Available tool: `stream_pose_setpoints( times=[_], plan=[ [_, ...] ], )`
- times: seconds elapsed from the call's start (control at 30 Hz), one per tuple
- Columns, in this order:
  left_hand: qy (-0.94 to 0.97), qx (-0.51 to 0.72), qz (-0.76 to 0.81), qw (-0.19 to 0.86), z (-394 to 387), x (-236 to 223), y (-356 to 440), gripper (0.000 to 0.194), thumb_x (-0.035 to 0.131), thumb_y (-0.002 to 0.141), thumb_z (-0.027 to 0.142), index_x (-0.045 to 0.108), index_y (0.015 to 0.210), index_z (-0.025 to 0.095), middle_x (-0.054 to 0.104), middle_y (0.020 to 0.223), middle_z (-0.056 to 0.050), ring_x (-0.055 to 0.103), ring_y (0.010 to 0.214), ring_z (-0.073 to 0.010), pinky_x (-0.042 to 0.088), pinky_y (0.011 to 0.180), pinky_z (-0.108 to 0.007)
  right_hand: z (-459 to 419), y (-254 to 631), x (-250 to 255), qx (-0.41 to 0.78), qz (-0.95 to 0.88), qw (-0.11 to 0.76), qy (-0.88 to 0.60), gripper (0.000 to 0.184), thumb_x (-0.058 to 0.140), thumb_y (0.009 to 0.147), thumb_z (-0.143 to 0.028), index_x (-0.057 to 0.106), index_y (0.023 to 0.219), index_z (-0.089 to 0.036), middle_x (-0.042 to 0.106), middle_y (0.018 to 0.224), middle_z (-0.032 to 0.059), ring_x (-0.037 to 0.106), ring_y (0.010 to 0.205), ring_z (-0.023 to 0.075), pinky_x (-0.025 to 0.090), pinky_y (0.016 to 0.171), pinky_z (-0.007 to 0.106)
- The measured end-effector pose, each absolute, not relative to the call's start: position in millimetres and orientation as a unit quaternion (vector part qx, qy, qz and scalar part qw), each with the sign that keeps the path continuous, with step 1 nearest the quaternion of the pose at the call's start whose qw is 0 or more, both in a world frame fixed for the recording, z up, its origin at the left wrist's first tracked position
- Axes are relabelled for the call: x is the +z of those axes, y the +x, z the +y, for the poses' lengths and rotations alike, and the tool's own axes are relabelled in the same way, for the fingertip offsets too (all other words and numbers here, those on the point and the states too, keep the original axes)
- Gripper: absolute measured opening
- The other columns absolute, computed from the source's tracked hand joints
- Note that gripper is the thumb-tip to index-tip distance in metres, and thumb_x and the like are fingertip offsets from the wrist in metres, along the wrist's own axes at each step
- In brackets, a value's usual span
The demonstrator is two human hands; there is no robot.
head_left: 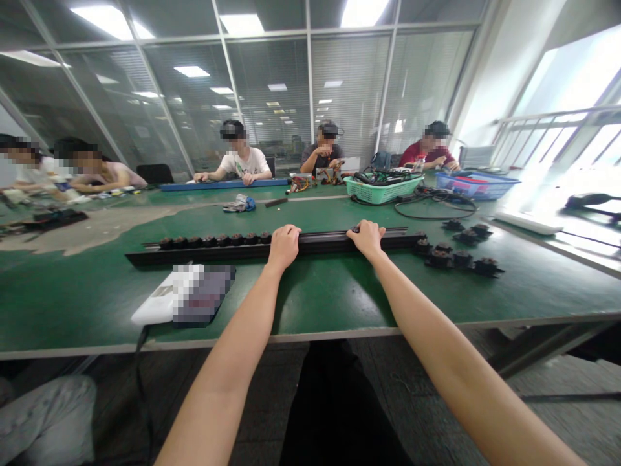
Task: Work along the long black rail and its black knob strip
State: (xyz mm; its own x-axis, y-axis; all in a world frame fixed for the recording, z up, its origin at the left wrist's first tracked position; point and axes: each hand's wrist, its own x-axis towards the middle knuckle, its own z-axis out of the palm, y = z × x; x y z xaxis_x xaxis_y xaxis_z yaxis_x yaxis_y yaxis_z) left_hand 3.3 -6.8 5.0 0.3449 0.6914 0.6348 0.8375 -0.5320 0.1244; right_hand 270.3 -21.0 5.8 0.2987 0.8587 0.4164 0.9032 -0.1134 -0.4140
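A long black rail lies across the green table in front of me. Several small black round parts sit in a row in its left half. My left hand grips the rail near its middle, fingers curled over the top. My right hand grips it further right in the same way. More loose black parts lie on the table just past the rail's right end.
A white flat object lies near the table's front edge at left. A green basket and a blue basket with cables stand at the back right. Several people sit along the far and left sides.
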Motion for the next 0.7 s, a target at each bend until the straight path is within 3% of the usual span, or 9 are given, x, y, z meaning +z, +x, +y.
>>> stream_pose_setpoints(
  times=[0.7],
  plan=[
    [-0.811, -0.332, -0.468, 0.11, -7.1, 5.1, 3.2, 0.037, 0.039, 0.103, 0.019, 0.074, 0.115, 0.02, 0.072, 0.122, -0.014, 0.066, 0.117, -0.0291, 0.048, 0.109, -0.049, -24.2, 274.3, 9.5, -0.04, -0.579, 0.294, -0.759, 0.029, 0.058, 0.091, -0.036, 0.069, 0.107, -0.014, 0.068, 0.124, 0.0214, 0.053, 0.121, 0.0376, 0.034, 0.101, 0.048]
  ],
)
